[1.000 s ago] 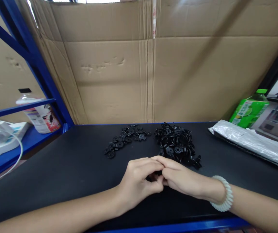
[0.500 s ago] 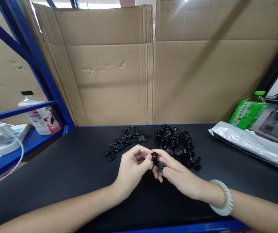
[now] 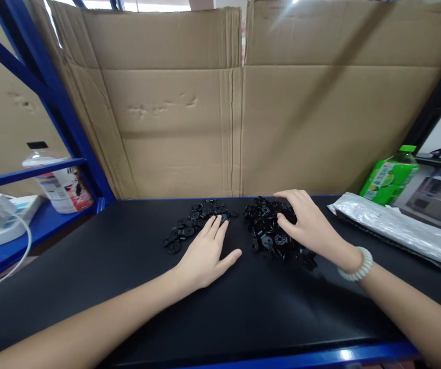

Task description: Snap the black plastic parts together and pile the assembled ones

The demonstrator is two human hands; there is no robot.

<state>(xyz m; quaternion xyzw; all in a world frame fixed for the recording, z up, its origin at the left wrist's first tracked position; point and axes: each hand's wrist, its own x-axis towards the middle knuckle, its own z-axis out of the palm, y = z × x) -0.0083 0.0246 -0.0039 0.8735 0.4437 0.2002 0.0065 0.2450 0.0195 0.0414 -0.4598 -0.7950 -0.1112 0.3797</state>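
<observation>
Small black plastic parts lie in two groups on the black table point(image 3: 159, 312). The left group point(image 3: 187, 225) is loose and spread out; the right pile point(image 3: 268, 228) is taller and denser. My left hand point(image 3: 207, 251) is palm down with fingers spread, its fingertips at the near edge of the left group, and no part shows in it. Over the right side of the pile is my right hand point(image 3: 308, 220), thumb and fingers apart, nothing visible between them. A pale coiled band point(image 3: 359, 264) circles my right wrist.
Cardboard point(image 3: 178, 113) stands behind the table. At the right are a silver package point(image 3: 389, 220) and a green bottle point(image 3: 389, 177). On the left, a blue frame point(image 3: 55, 113) stands near a labelled bottle point(image 3: 64, 189) and a power strip point(image 3: 8, 225) with a white cable.
My hands were together over the table, holding dark parts. They have moved apart: the left opened toward the left group, the right opened and moved up over the right pile.
</observation>
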